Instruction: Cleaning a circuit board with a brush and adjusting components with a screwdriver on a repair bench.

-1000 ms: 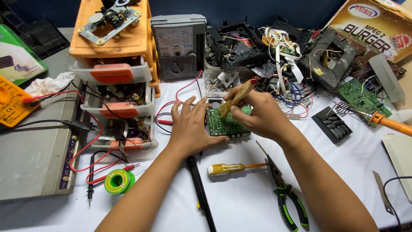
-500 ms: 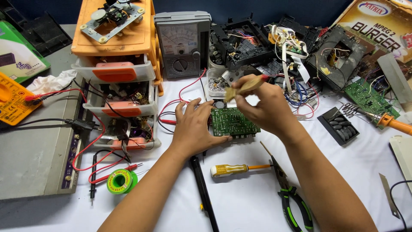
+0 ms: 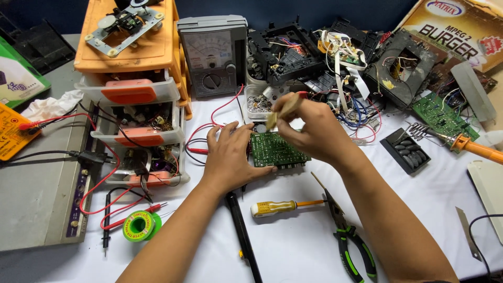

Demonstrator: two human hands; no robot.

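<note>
green circuit board (image 3: pixel 275 149) | left hand (image 3: pixel 229 157) pins it | right hand (image 3: pixel 309 128) grip pinching brush (image 3: pixel 277 112) | screwdriver (image 3: pixel 283 207) near

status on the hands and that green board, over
Left hand flat, pinning green circuit board. Right hand in pinch grip on small brush over board's top edge. Yellow-handled screwdriver lies nearby, not obstructing.

a white-covered workbench (image 3: pixel 293 251) carries a green circuit board (image 3: pixel 275 149), yellow-handled screwdriver (image 3: pixel 277 207), green-gripped pliers (image 3: pixel 348 236), solder reel (image 3: pixel 139 225) and grey multimeter (image 3: pixel 212 55).
</note>
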